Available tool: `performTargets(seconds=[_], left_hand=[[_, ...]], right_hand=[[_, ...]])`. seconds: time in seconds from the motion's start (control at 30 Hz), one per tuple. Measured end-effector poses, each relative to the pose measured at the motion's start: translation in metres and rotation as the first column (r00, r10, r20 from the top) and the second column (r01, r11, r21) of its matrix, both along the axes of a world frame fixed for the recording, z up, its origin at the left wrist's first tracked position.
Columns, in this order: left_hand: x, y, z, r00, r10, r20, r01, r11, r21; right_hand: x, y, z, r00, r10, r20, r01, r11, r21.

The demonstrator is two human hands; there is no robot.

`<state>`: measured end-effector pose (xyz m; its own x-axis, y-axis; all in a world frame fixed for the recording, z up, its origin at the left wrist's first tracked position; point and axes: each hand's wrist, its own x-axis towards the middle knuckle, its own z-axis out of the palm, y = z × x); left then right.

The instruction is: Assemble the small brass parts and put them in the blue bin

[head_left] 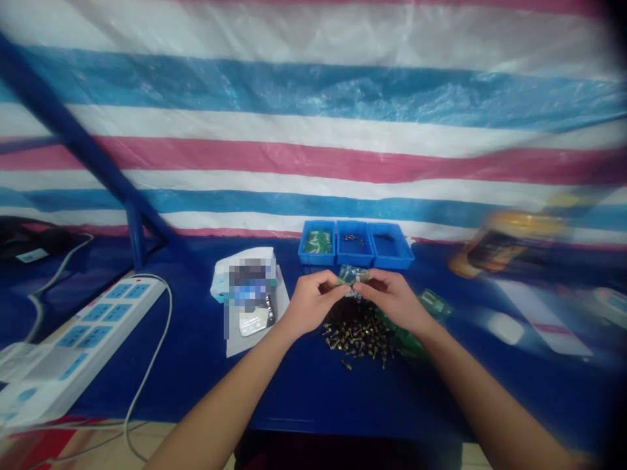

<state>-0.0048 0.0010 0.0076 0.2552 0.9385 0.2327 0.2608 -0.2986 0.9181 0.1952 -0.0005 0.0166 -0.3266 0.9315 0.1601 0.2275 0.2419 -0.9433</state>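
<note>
Nearby, three blue bins (355,256) and a power strip (91,336) share the counter (304,398); left hand (313,303) and right hand (394,300) pinch a shiny piece (353,273) by heaped metal parts (360,336).

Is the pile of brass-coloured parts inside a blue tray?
No, the pile of brass-coloured parts lies on the blue tabletop, in front of the blue trays.

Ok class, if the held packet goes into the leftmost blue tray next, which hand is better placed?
Left hand, probably: the leftmost tray stands beyond it, while the right hand is nearer the rightmost tray. Both pinch the packet.
</note>
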Motion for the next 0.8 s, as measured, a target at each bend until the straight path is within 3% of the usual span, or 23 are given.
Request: performTargets(seconds=[0.8], left_hand=[[0.0003,-0.0033,0.0057,0.997,-0.028,-0.072,0.033,0.997,0.064]], right_hand=[[-0.0001,0.0004,0.0003,0.999,0.029,-0.014,-0.029,0.999,-0.028]])
